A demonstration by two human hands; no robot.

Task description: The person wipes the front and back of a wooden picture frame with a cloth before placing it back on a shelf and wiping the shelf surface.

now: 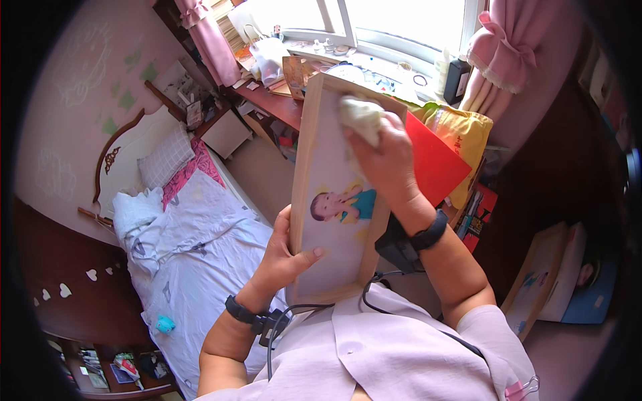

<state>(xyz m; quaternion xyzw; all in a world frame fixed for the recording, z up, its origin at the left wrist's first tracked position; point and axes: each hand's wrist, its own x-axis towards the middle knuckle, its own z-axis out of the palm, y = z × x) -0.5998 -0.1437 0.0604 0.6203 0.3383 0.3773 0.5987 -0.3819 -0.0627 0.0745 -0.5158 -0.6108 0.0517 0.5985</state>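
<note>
A wooden picture frame (305,157) with a photo of a baby inside is held up, tilted, in front of my chest. My left hand (284,257) grips its left side, the thumb lying over the face and the fingers behind the edge. Near the top of the frame my right hand (382,150) presses a pale, crumpled cloth (362,117) against the surface, with the fingers closed round it. Both wrists wear black bands with small devices and cables.
Left is a bed (194,240) with rumpled white sheets. Beyond the frame, a cluttered desk (277,103) stands below a window. A red sheet (435,160) and yellow bag (468,134) are behind my right hand. More frames (535,274) lean at lower right.
</note>
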